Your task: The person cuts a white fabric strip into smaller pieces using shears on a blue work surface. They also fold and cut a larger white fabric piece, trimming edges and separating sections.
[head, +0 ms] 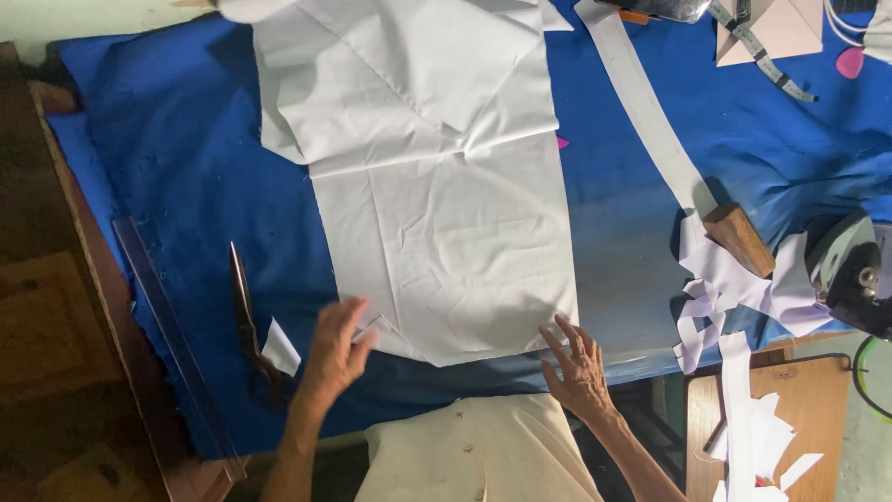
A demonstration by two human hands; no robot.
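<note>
A large piece of white fabric [437,186] lies spread on a blue-covered table [177,139], folded and creased near its top. My left hand [336,349] hovers with fingers apart at the fabric's lower left corner, holding nothing. My right hand [578,364] rests flat, fingers spread, at the lower right edge of the fabric. Dark scissors [249,325] lie on the blue cloth just left of my left hand, next to a small white offcut [280,349].
A clear long ruler [167,335] lies along the table's left edge. A long white fabric strip [646,112] runs to a wooden block [739,239] and white scraps [743,288]. A measuring tape [767,56] lies top right. A dark machine [850,270] sits at right.
</note>
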